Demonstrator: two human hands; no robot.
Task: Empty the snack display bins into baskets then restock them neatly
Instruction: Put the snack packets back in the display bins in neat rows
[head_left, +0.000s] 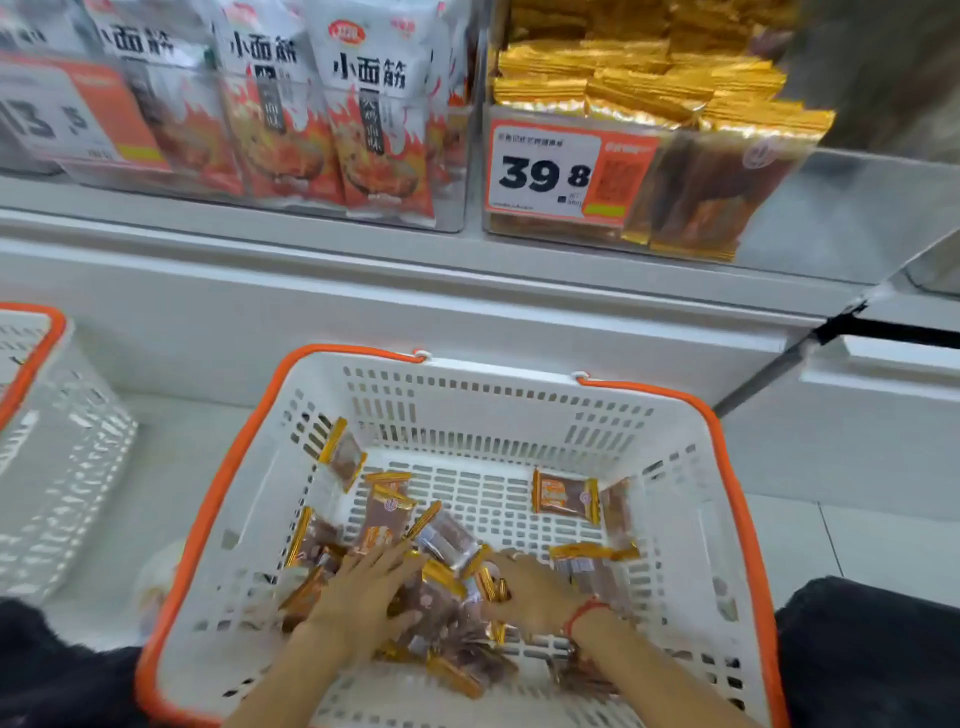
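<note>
A white basket with an orange rim (727, 467) stands on the floor before me. Several gold-edged brown snack packets (566, 496) lie scattered on its bottom. Both hands are inside it, over a heap of packets (447, 597) near the front. My left hand (363, 592) lies flat with straight fingers on the heap. My right hand (530, 587), a red string on its wrist, rests on the packets with fingers curved over them; its grip is blurred. Above, a clear display bin (810, 218) holds stacked gold packets behind a 39.8 price tag.
A second white basket with an orange rim (47, 332) stands at the left. Left of the gold-packet bin, another clear bin (452, 171) holds white and red flame-print bags. A white shelf base (415, 312) runs behind the baskets. My dark-clothed knees flank the basket.
</note>
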